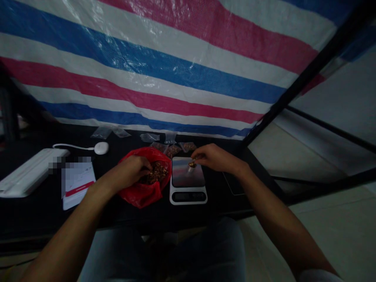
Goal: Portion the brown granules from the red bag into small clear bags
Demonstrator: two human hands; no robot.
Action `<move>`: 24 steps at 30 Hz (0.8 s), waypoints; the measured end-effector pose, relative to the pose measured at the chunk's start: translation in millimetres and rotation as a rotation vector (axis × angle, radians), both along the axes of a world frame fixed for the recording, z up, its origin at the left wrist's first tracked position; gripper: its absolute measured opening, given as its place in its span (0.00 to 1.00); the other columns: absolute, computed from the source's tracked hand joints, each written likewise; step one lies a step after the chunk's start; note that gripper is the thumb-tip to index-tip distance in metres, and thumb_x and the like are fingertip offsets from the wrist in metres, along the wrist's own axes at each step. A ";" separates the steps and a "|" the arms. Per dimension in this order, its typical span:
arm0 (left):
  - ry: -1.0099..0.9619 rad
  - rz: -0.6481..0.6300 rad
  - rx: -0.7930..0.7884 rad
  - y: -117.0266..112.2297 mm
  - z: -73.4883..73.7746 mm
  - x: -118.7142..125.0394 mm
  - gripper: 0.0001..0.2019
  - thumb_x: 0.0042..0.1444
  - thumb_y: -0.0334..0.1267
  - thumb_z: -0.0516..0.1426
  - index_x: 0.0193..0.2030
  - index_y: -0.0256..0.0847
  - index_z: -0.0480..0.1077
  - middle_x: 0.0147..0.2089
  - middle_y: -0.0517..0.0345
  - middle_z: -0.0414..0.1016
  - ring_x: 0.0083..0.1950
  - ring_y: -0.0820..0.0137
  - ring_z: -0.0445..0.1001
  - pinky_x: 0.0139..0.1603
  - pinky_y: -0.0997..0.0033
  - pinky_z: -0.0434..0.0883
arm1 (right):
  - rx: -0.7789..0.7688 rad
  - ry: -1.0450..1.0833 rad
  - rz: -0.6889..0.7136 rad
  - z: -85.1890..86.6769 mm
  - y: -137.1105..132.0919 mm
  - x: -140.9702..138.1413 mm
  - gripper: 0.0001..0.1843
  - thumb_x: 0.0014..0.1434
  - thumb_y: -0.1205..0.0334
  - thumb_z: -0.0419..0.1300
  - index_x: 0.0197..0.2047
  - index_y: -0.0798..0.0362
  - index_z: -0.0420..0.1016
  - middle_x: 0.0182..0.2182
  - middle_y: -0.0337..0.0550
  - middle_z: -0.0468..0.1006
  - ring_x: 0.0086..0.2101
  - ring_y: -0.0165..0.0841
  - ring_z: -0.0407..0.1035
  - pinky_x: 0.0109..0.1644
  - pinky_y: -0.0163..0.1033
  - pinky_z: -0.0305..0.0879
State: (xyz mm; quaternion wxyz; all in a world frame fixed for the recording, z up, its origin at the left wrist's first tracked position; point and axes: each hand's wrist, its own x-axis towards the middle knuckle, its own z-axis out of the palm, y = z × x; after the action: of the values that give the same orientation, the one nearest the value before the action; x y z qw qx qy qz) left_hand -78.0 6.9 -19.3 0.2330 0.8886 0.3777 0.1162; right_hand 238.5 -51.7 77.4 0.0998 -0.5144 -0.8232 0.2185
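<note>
Left hand (129,170) reaching into red plastic bag (143,196), fingers gripping brown pieces (155,174); right hand (213,156) pinching small scoop (192,165) above digital scale (188,194), at bag's 3 o'clock.

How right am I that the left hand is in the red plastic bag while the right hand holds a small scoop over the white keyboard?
The place is wrong: the right hand holds the small scoop over the digital kitchen scale, as the head view shows. The left hand is in the red plastic bag, as you said.
</note>
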 end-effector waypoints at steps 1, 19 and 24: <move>0.002 -0.008 0.006 0.3 0.6 0.1 0.11 0.60 0.31 0.58 0.43 0.41 0.82 0.47 0.51 0.85 0.47 0.60 0.82 0.52 0.63 0.75 | -0.014 -0.005 0.016 -0.6 -0.4 -2.0 0.08 0.63 0.65 0.65 0.44 0.54 0.85 0.39 0.45 0.86 0.38 0.36 0.80 0.41 0.36 0.69; -0.151 -0.063 0.048 -8.8 21.4 12.8 0.11 0.62 0.37 0.56 0.44 0.44 0.81 0.47 0.55 0.85 0.47 0.64 0.81 0.54 0.65 0.75 | 0.004 0.060 0.049 -13.6 3.2 -1.7 0.08 0.60 0.71 0.65 0.38 0.53 0.86 0.37 0.43 0.86 0.37 0.34 0.79 0.42 0.36 0.69; -0.197 -0.095 0.019 -12.6 35.3 25.7 0.11 0.64 0.41 0.57 0.45 0.44 0.81 0.47 0.57 0.84 0.47 0.64 0.81 0.54 0.66 0.75 | 0.106 0.240 -0.133 -12.4 3.0 24.2 0.10 0.63 0.66 0.63 0.45 0.54 0.85 0.40 0.45 0.86 0.38 0.35 0.79 0.44 0.39 0.72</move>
State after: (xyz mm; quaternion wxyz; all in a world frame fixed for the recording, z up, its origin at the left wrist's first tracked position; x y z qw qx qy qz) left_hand -52.2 -5.7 15.9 0.2658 0.8920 0.3091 0.1955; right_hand 262.7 -48.8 65.0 0.2388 -0.5322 -0.7798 0.2273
